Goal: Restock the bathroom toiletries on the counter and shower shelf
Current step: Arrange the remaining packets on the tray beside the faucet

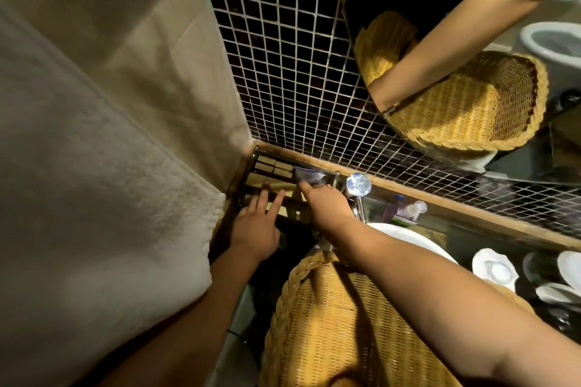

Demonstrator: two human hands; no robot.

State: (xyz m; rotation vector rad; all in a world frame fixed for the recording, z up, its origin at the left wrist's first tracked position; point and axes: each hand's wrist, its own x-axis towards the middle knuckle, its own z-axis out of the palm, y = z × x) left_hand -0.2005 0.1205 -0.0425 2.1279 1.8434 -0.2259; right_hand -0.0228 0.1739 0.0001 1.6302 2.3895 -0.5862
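A dark tray (255,156) sits in the counter's back left corner, against the mosaic wall. It holds several small brown toiletry boxes (273,167) and a white and blue sachet (309,175). My left hand (256,223) lies over the tray's near part with fingers straight, touching the boxes. My right hand (323,203) reaches in beside it, its fingertips at the sachet's near edge; whether it pinches the sachet is hidden. A wicker basket (339,324) hangs from my right forearm, close to my body.
A white towel (94,166) hangs at the left. A chrome tap (358,187) stands right of the tray, over a white basin (408,236). Small bottles (405,210) and white dishes (495,269) sit further right. A mirror at the top right reflects the basket and arm.
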